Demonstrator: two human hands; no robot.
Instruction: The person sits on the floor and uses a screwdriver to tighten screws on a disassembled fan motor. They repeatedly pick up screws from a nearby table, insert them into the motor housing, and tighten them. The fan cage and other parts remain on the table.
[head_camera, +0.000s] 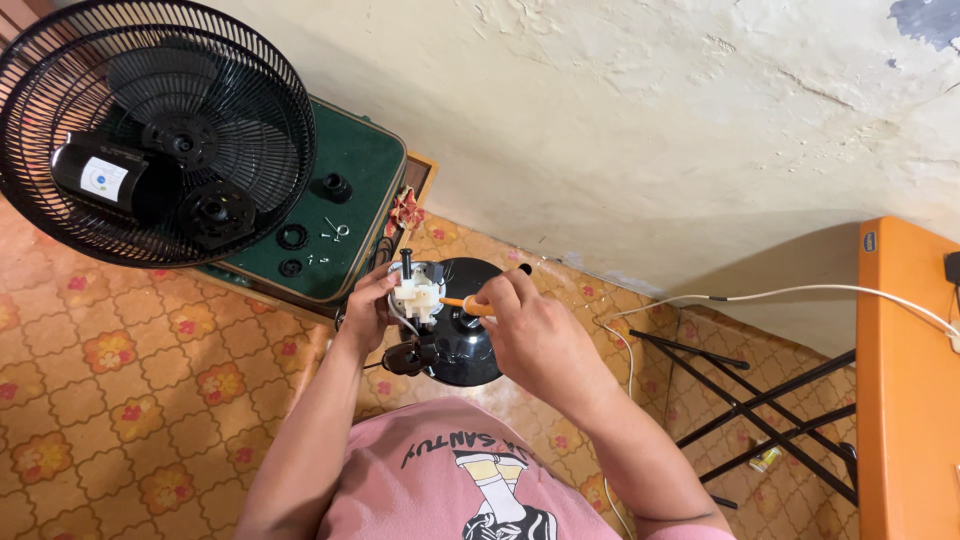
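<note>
Setting: patterned orange floral floor (120, 400) under a cracked cream wall (620, 130).

Item: black fan motor housing (468, 340), domed, with a white plastic switch block (415, 296) on its near-left side and a black shaft upright above that. Held over the person's lap, between both hands.

Left hand (368, 312): closed around the housing's left side, fingers touching the white block.

Right hand (530, 335): clasped on an orange-handled screwdriver (462, 302), tip pointing left into the white block; the hand lies right of the housing, partly over it.

Surroundings: dark green case (350, 170) beyond, bearing small screws (335, 230) and black rings; black fan guard (150, 130) resting at its left end; white cable (780, 292) and orange table (905, 400) well to the right.
</note>
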